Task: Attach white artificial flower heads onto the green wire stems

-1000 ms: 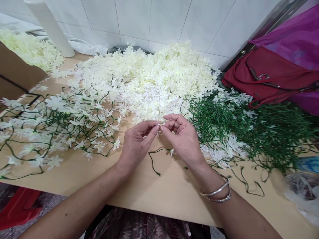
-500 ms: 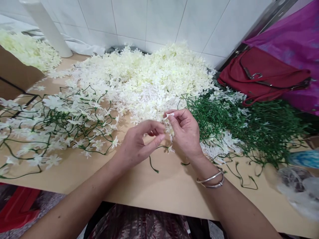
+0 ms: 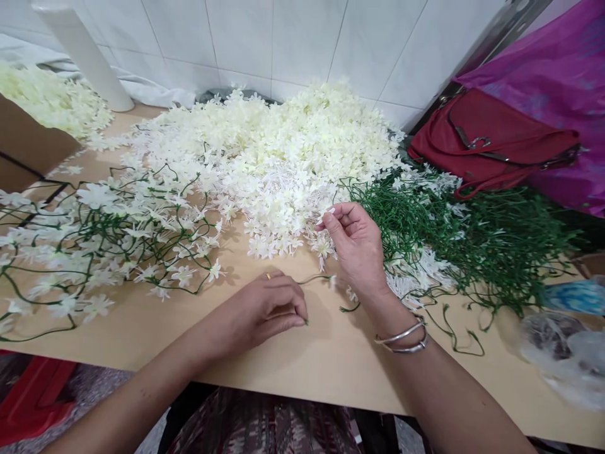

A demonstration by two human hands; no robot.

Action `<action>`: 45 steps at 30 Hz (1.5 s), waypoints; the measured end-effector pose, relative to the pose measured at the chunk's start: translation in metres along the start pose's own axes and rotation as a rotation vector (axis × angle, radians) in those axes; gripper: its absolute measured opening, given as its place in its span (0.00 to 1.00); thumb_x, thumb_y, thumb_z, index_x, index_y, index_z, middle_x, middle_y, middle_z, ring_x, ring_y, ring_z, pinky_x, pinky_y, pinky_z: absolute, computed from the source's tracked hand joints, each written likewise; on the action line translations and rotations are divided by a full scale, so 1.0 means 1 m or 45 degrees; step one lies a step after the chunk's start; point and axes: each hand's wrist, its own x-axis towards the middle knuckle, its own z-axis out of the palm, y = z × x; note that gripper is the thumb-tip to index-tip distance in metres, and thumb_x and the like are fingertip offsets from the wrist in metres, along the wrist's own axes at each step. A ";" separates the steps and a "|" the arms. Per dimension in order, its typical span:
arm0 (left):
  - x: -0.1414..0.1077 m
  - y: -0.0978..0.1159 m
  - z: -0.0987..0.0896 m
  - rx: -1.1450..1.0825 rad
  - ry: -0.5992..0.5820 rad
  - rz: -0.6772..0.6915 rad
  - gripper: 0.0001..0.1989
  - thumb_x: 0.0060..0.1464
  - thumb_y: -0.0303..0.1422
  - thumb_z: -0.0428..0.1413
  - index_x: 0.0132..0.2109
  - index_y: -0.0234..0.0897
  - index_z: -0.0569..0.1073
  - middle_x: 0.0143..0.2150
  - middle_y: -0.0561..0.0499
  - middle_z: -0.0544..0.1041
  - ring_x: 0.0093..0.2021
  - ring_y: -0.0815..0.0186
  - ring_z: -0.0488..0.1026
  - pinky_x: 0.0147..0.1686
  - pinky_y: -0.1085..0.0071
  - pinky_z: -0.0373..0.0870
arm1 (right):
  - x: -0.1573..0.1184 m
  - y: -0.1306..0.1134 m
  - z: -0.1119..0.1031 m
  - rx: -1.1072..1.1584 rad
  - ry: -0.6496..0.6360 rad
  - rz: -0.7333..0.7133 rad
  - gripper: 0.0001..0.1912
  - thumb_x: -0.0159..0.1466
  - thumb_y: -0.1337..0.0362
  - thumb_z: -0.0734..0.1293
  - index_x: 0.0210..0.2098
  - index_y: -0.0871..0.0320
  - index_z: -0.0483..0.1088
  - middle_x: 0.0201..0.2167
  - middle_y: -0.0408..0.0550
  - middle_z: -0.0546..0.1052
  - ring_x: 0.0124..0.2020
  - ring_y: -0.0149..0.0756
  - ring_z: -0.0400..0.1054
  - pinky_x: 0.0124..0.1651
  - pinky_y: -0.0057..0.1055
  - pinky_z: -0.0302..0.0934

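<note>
My left hand (image 3: pixel 269 309) is low over the table, its thumb and forefinger pinched on the tip of a green stem (image 3: pixel 314 278). Most of that stem is hidden behind the fingers; its visible part runs right to a small white flower beside my right wrist. Higher up, my right hand (image 3: pixel 357 246) pinches a small white flower piece (image 3: pixel 327 216) between thumb and forefinger. Just behind it lies a large heap of loose cream-white artificial flowers (image 3: pixel 302 139). Green stems (image 3: pixel 401 214) are bundled to the right of this hand.
Flowers threaded on green stems (image 3: pixel 137 233) spread across the left side. A cardboard box (image 3: pixel 33 145) and a white roll (image 3: pixel 85 57) stand at the far left. A red handbag (image 3: pixel 496 139) rests at back right, with a clear plastic bag (image 3: pixel 562 353) nearer.
My left hand has moved down and toward me, away from the right hand, and now pinches the stem's end. The right hand keeps its pinch, nearly in place.
</note>
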 end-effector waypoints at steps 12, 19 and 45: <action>-0.002 -0.010 0.003 -0.433 0.777 -0.305 0.13 0.68 0.44 0.57 0.40 0.40 0.73 0.30 0.54 0.75 0.32 0.67 0.72 0.36 0.72 0.69 | -0.015 -0.010 0.005 0.183 -0.728 0.338 0.13 0.62 0.53 0.77 0.34 0.55 0.76 0.34 0.43 0.80 0.36 0.33 0.74 0.44 0.33 0.70; -0.001 -0.010 0.004 -0.423 0.769 -0.301 0.14 0.67 0.45 0.58 0.40 0.39 0.75 0.30 0.53 0.76 0.31 0.67 0.73 0.34 0.72 0.69 | -0.016 -0.004 0.007 0.255 -0.772 0.472 0.15 0.59 0.52 0.79 0.34 0.55 0.76 0.29 0.42 0.81 0.33 0.34 0.76 0.43 0.35 0.73; -0.003 -0.018 0.010 -0.378 0.771 -0.371 0.11 0.68 0.40 0.57 0.40 0.38 0.73 0.32 0.52 0.81 0.34 0.66 0.78 0.40 0.70 0.72 | -0.022 0.002 0.019 0.200 -0.737 0.478 0.14 0.59 0.54 0.78 0.34 0.56 0.74 0.30 0.41 0.75 0.32 0.30 0.67 0.38 0.30 0.64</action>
